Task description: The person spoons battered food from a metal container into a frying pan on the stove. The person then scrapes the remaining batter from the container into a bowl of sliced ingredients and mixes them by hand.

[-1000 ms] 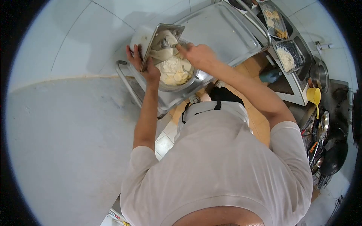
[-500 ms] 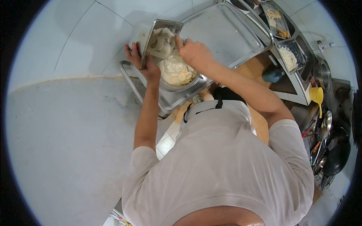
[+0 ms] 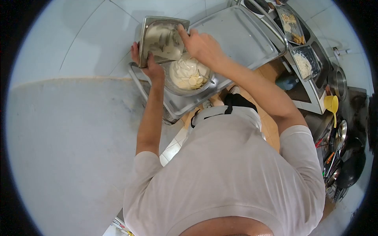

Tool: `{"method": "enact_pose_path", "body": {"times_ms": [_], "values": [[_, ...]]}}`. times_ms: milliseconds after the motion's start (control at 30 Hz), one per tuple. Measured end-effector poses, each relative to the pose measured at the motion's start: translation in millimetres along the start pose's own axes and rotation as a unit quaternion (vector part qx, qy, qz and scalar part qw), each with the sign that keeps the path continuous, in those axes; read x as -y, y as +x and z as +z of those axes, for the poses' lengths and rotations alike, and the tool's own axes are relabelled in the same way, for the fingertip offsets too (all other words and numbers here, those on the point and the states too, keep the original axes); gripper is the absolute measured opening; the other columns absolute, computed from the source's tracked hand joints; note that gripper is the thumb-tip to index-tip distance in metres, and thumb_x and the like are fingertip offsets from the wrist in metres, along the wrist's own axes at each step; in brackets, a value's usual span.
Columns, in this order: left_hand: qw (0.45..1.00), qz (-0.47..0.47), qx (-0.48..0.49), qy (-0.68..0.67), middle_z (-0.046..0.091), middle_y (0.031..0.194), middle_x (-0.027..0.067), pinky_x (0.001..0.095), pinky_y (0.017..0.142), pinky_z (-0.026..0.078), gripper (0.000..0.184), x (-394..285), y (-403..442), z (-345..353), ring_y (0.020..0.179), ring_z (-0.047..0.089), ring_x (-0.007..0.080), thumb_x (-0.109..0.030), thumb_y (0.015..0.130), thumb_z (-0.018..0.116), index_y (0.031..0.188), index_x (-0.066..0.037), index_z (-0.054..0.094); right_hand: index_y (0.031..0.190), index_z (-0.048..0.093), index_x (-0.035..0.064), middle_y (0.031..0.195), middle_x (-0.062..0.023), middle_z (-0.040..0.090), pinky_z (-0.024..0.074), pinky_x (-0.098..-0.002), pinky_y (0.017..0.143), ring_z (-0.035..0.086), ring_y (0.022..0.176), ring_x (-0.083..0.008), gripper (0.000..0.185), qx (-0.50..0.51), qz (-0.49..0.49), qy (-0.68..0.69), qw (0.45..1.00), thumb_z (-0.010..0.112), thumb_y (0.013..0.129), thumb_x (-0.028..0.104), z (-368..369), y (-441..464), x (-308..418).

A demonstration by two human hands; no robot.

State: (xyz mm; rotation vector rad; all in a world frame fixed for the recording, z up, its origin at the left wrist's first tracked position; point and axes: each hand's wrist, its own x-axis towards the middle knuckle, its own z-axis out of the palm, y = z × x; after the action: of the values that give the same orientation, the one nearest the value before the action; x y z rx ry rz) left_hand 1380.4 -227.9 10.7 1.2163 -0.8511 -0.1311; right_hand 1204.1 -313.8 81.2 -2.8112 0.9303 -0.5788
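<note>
Two hands are on one rectangular metal pan (image 3: 142, 41), or right by it; clock hrs are read from the steel bowl (image 3: 177, 90) as centre, 12 = top of view. Pan is at 11, just beside bowl, tilted w/ its open side showing & its lower R corner overlapping bowl's far rim in view; can't tell if they touch.

L hand (image 3: 152, 67) is at approx 10, gripping pan's near L corner: thumb on the inner side, other fingers round the outside. R hand (image 3: 205, 47) is at 1, index finger pointing to 11 at pan's R edge, other fingers curled under; can't tell whether they grasp a utensil. Grey shape inside pan is too blurred to name; white creamy stuff coats the pan's inside.

Bowl holds a mound of white cream (image 3: 187, 67), w/ pale round slices (image 3: 193, 82) on its 5 side. Bowl rests on the metal cart top (image 3: 236, 33), which runs off toward 1–2.

Further out: oblong tray (image 3: 298, 24) w/ yellowish pieces at 2, 2nd tray (image 3: 314, 61) w/ white crumbly food at 3, steel pot (image 3: 338, 80) also at 3, yellow ladle (image 3: 331, 104) between 3 & 4, black wok (image 3: 351, 169) at 4.
</note>
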Motion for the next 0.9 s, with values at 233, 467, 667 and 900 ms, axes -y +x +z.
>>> {"method": "enact_pose_path", "body": {"times_ms": [233, 467, 667, 900], "values": [[0.996, -0.050, -0.007, -0.070, 0.032, 0.152, 0.0151, 0.0405, 0.117, 0.025, 0.061, -9, 9, 4, 0.143, 0.028, 0.0278, 0.004, 0.087, 0.050, 0.146, -0.003, 0.041, 0.140, 0.038, -0.0002, 0.093, -0.0254, 0.064, 0.0552, -0.0490, 0.059, 0.067, 0.072, -0.0414, 0.047, 0.090, 0.047, 0.046, 0.994, 0.045, 0.095, 0.011, 30, 18, 8], [0.974, -0.131, -0.072, -0.171, 0.045, 0.143, 0.0110, 0.0350, 0.111, 0.034, 0.059, 10, 11, -4, 0.130, 0.045, 0.0232, 0.004, 0.088, 0.052, 0.145, -0.004, 0.043, 0.131, 0.044, -0.0052, 0.084, -0.0254, 0.065, 0.0544, -0.0499, 0.058, 0.067, 0.072, -0.0429, 0.040, 0.036, 0.009, 0.019, 0.999, 0.045, 0.095, 0.012, -9, 27, 15], [0.928, -0.237, -0.172, -0.232, 0.060, 0.119, 0.0078, 0.0381, 0.086, 0.053, 0.041, -4, 23, 4, 0.103, 0.062, 0.0240, -0.010, 0.087, 0.069, 0.125, -0.005, 0.055, 0.134, 0.043, -0.0056, 0.086, -0.0261, 0.065, 0.0542, -0.0498, 0.058, 0.067, 0.072, -0.0423, 0.044, 0.115, -0.031, 0.021, 0.993, 0.048, 0.093, 0.011, -2, 29, 10], [0.915, -0.294, -0.111, -0.253, 0.057, 0.126, 0.0087, 0.0357, 0.095, 0.047, 0.039, -18, 20, 7, 0.112, 0.057, 0.0209, -0.018, 0.097, 0.060, 0.131, -0.003, 0.050, 0.107, 0.059, -0.0047, 0.084, -0.0227, 0.067, 0.0565, -0.0471, 0.059, 0.070, 0.073, -0.0394, 0.025, -0.059, -0.072, -0.020, 0.995, 0.049, 0.092, 0.013, -20, 52, 9]]}}
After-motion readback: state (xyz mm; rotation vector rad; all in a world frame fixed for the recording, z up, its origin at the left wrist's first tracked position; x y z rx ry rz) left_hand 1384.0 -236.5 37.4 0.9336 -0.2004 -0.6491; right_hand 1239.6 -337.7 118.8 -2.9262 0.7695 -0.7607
